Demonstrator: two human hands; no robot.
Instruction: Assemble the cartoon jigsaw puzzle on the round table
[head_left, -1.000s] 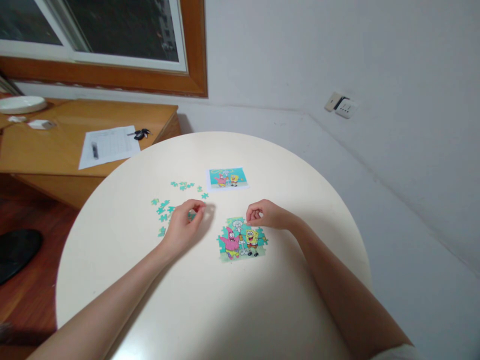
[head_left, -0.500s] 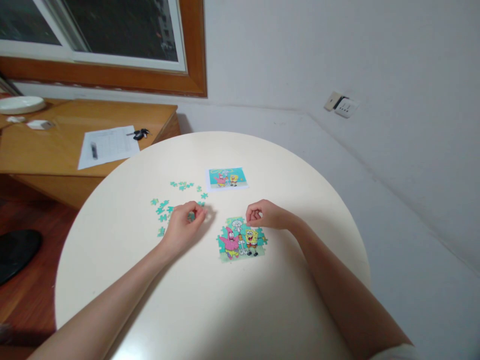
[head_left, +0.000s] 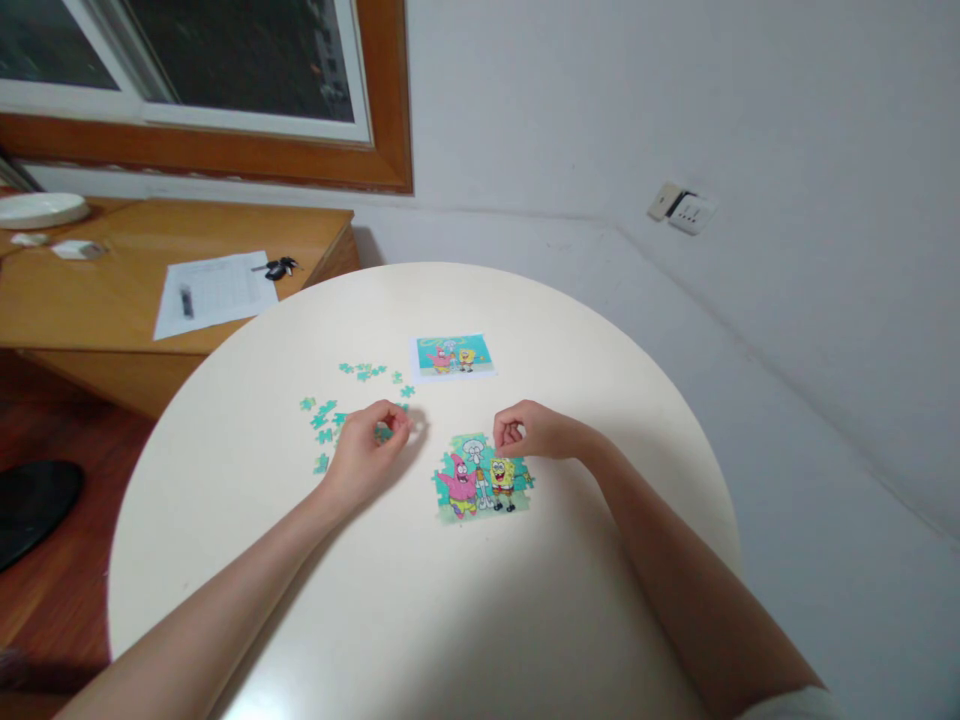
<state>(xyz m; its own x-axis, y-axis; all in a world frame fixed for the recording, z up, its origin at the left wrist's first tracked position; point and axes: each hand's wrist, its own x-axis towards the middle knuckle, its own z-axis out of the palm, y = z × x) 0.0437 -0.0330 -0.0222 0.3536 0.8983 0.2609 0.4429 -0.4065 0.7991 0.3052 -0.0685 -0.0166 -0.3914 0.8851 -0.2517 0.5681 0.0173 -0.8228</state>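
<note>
A partly assembled cartoon jigsaw [head_left: 480, 480] lies in the middle of the round cream table [head_left: 525, 620]. My left hand [head_left: 367, 450] rests left of it with its fingers curled, pinching a teal puzzle piece [head_left: 384, 433]. Loose teal pieces [head_left: 326, 420] are scattered beside that hand, with more pieces [head_left: 367, 371] farther back. My right hand [head_left: 532, 430] sits at the jigsaw's upper right corner, fingers curled into a loose fist; anything inside it is hidden. A small reference picture [head_left: 453, 356] of the same cartoon lies beyond both hands.
A wooden desk [head_left: 97, 290] stands at the left with a printed sheet [head_left: 214, 290], keys [head_left: 279, 267], a white plate [head_left: 41, 209] and a small white box [head_left: 75, 249]. A window [head_left: 195, 70] sits above it. A wall socket [head_left: 682, 210] is at the right. A dark object [head_left: 34, 500] lies on the floor.
Almost nothing has moved. My left hand's fingers have shifted slightly around the teal piece, and the view has drifted a little.
</note>
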